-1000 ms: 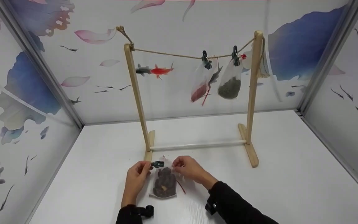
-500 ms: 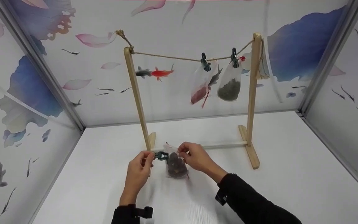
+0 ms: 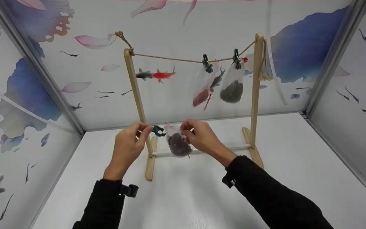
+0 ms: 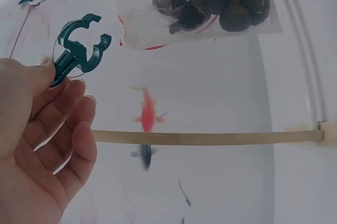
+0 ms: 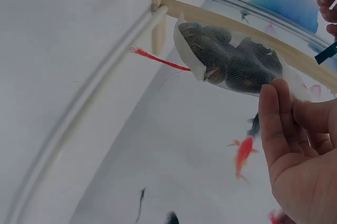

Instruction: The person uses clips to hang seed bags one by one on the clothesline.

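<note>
My left hand (image 3: 129, 144) pinches a dark green clip (image 3: 158, 130) by its handles; in the left wrist view the clip's (image 4: 79, 45) curved jaws stand apart with nothing between them. With thumb and fingers my right hand (image 3: 200, 133) holds the edge of a sheer mesh pouch (image 3: 179, 144). Dark, round, dried pieces fill the pouch, and a red cord (image 5: 163, 62) trails from it in the right wrist view. The pouch hangs in the air just right of the clip, apart from it, below the rope (image 3: 167, 58).
The rope runs between two wooden posts (image 3: 256, 95) joined low down by a white rod (image 3: 233, 148). Toward its right end hang a pouch with reddish contents (image 3: 201, 97) and one with grey-green contents (image 3: 232, 91), each on a clip. Printed walls enclose the white table (image 3: 176, 197).
Both hands have risen from the table toward the rope, carrying the clip and the pouch. The pouch has lifted off the tabletop. The two hanging pouches stay in place.
</note>
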A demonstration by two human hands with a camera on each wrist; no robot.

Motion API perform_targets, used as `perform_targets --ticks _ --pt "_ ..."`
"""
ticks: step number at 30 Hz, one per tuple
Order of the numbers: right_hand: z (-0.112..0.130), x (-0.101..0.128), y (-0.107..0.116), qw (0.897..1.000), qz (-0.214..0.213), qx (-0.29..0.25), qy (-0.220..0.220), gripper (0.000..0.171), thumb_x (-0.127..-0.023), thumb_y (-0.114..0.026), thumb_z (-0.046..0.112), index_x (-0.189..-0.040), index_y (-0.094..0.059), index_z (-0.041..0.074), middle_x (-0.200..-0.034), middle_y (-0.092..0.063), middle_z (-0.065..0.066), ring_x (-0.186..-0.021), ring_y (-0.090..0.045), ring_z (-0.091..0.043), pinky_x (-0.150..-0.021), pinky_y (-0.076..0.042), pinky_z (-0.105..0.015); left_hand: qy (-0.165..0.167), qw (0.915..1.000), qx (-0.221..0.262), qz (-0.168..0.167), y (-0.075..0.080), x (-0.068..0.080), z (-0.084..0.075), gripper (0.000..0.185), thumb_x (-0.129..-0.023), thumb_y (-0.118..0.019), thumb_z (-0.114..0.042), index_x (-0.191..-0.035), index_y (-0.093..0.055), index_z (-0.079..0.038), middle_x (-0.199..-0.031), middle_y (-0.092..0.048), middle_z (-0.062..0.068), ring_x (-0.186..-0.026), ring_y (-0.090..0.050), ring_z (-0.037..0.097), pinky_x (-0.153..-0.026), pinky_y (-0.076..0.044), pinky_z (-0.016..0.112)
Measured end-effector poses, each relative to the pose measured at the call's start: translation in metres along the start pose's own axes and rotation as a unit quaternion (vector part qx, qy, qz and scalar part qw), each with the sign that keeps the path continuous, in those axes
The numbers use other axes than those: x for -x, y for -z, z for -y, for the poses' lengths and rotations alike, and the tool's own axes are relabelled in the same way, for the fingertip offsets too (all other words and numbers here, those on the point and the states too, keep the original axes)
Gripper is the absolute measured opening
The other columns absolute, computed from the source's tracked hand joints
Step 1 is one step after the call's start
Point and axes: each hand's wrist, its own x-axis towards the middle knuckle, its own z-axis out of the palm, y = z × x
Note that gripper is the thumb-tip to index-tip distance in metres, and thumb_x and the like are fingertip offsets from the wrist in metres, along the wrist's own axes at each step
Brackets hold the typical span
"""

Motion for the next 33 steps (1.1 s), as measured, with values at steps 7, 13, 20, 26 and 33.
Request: perform_targets --ticks 7,13,20,26,33 --pt "0.042 -0.024 0.017 0.997 -0.054 -0.012 0.045 0.008 -0.100 -0.062 0.004 -0.104 -0.068 0.001 -0.091 -0.068 -0.012 -0.070 -0.068 -0.019 -0.066 -0.056 -0.029 -0.017 0.9997 0.013 -0.010 0.037 -0.046 -0.021 0.020 -0.101 -0.067 -0.024 -0.097 -0.072 -0.006 -0.082 -0.069 0.003 -0.070 -0.061 0.015 -0.063 -0.046 0.030" --pt "0.065 -0.043 0.026 0.985 -0.129 -0.094 0.060 0.009 -0.100 -0.062 0.003 -0.107 -0.067 -0.001 -0.097 -0.067 -0.017 -0.071 -0.070 -0.022 -0.069 -0.059 -0.030 -0.054 0.9969 0.005 -0.056 0.058 -0.079 -0.036 0.021 -0.100 -0.068 -0.025 -0.095 -0.073 -0.005 -0.075 -0.069 0.003 -0.059 -0.061 0.013 -0.058 -0.041 0.026" --pt "0.082 -0.065 0.036 0.977 -0.181 -0.081 0.071 0.010 -0.101 -0.061 0.004 -0.107 -0.067 -0.001 -0.093 -0.067 -0.014 -0.072 -0.070 -0.021 -0.069 -0.058 -0.029 -0.108 0.9896 -0.056 -0.077 0.062 -0.104 -0.044 0.023 -0.102 -0.065 -0.025 -0.095 -0.070 -0.003 -0.087 -0.072 0.008 -0.060 -0.059 0.019 -0.058 -0.043 0.033" --pt "0.100 -0.083 0.044 0.979 -0.198 -0.008 0.044 0.012 -0.101 -0.062 0.009 -0.110 -0.068 0.004 -0.096 -0.068 -0.008 -0.073 -0.068 -0.013 -0.069 -0.055 -0.025 -0.161 0.9761 -0.118 -0.087 0.066 -0.121 -0.051 0.028 -0.104 -0.060 -0.028 -0.097 -0.068 -0.002 -0.086 -0.069 0.012 -0.063 -0.062 0.027 -0.055 -0.046 0.041" --pt "0.115 -0.096 0.053 0.972 -0.222 0.039 0.063 0.011 -0.099 -0.062 0.006 -0.110 -0.060 0.004 -0.094 -0.068 -0.006 -0.074 -0.067 -0.014 -0.069 -0.051 -0.026 -0.224 0.9559 -0.144 -0.125 0.068 -0.135 -0.059 0.031 -0.106 -0.055 -0.029 -0.096 -0.065 -0.002 -0.086 -0.068 0.013 -0.064 -0.065 0.029 -0.053 -0.051 0.043"
